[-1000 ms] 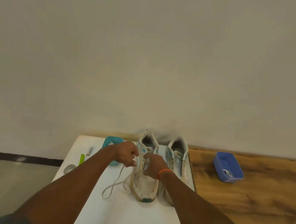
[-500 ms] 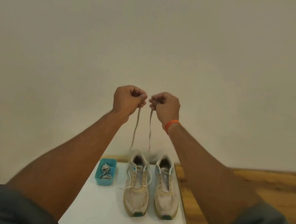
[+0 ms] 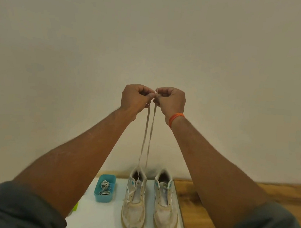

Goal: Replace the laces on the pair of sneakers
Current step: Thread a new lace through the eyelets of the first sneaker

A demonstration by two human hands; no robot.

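Note:
Two worn white sneakers stand side by side on the white table point(image 3: 101, 223), toes toward me. From the left sneaker point(image 3: 134, 201) a white lace point(image 3: 147, 137) runs straight up in two taut strands. High above the shoes, my left hand point(image 3: 135, 98) pinches one lace end and my right hand point(image 3: 171, 101), with an orange band at the wrist, pinches the other. The two fists touch at the fingertips. The right sneaker point(image 3: 165, 204) shows bare eyelets with no lace.
A teal tray point(image 3: 113, 181) holding coiled laces sits left of the shoes. A green object point(image 3: 75, 207) peeks out by my left forearm. A wooden surface point(image 3: 198, 211) adjoins the table on the right. A plain wall fills the background.
Both hands rose from the left sneaker to well above it, pulling the lace ends up taut. Since half a second ago the fists have come together until they touch.

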